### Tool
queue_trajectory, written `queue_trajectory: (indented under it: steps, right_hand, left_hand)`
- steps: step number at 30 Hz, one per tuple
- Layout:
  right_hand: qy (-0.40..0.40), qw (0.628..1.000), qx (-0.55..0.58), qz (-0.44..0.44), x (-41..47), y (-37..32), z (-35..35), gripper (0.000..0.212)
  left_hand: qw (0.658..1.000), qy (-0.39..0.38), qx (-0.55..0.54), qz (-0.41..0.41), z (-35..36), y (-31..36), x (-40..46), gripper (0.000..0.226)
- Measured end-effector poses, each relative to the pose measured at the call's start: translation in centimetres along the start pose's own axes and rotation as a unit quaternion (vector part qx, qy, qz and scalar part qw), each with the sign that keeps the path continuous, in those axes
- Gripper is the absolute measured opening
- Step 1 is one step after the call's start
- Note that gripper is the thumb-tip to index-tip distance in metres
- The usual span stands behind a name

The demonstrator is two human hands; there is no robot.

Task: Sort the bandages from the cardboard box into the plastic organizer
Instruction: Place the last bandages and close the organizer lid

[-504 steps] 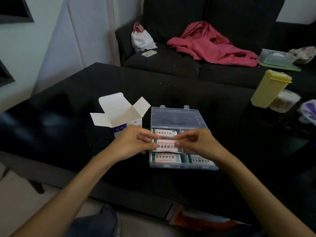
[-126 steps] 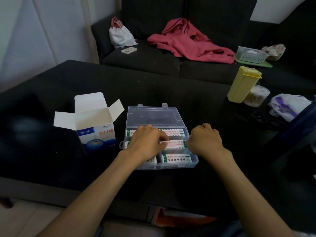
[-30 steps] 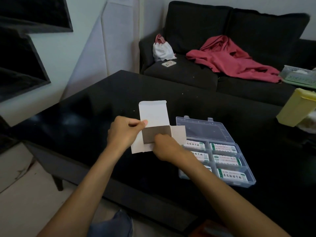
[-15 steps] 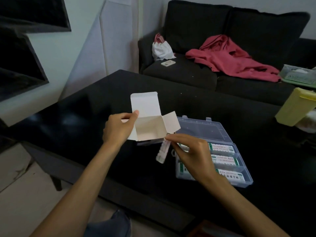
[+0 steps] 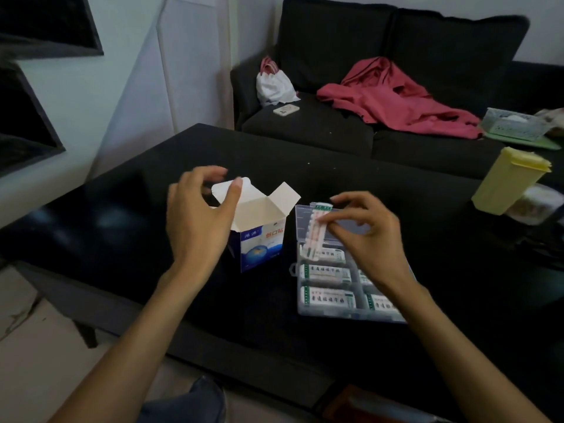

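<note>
L hand [image 5: 198, 221] loose, fingers spread, thumb on flap of open white-blue cardboard box [image 5: 259, 230] | R hand [image 5: 363, 239] pinching strip of wrapped bandages [image 5: 316, 230] above clear plastic organizer [image 5: 326, 288] | both on black counter [image 5: 366, 184], box just left of organizer

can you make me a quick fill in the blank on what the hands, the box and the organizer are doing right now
1. The right hand pinches a strip of ____ above the plastic organizer.
2. The cardboard box stands on the black table with its flaps ____.
3. The cardboard box stands to the ____ of the plastic organizer.
4. The left hand touches a ____ of the cardboard box with its thumb.

Missing words: bandages; open; left; flap
</note>
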State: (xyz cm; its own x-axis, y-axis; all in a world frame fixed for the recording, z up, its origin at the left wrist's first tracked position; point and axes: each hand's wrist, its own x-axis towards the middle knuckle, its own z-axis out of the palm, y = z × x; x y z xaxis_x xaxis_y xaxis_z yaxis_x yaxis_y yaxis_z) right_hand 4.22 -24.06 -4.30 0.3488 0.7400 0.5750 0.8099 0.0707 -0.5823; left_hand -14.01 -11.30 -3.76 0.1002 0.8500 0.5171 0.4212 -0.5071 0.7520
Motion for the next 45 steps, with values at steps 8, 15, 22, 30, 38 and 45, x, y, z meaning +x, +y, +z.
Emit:
queue_trajectory:
  steps: [8, 15, 22, 30, 38, 45]
  right_hand:
    - [-0.101, 0.988, 0.104, 0.050, -0.2, 0.0, -4.7, 0.020]
    - [-0.100, 0.948, 0.214, 0.213, -1.6, 1.7, -6.6, 0.027]
    - [-0.098, 0.910, 0.264, 0.305, -3.6, 2.9, -8.3, 0.018]
    - [-0.086, 0.888, 0.264, 0.367, -3.5, 3.4, -8.7, 0.016]
    - [-0.271, 0.856, 0.135, 0.419, -3.1, 4.2, -10.7, 0.012]
    - [-0.376, 0.822, -0.049, 0.425, -3.7, 6.1, -11.9, 0.019]
  left_hand:
    - [0.842, -0.485, -0.192, -0.135, 2.5, 5.4, -3.7, 0.024]
    - [0.841, -0.494, -0.183, -0.120, 5.0, 6.5, -4.1, 0.022]
    - [0.832, -0.521, -0.160, -0.108, 7.1, 7.6, -4.9, 0.024]
    - [0.830, -0.519, -0.161, -0.123, 7.6, 7.6, -5.4, 0.019]
    - [0.891, -0.446, -0.082, -0.029, 8.5, 7.2, -7.0, 0.015]
    - [0.876, -0.472, -0.002, 0.102, 11.0, 7.6, -9.8, 0.011]
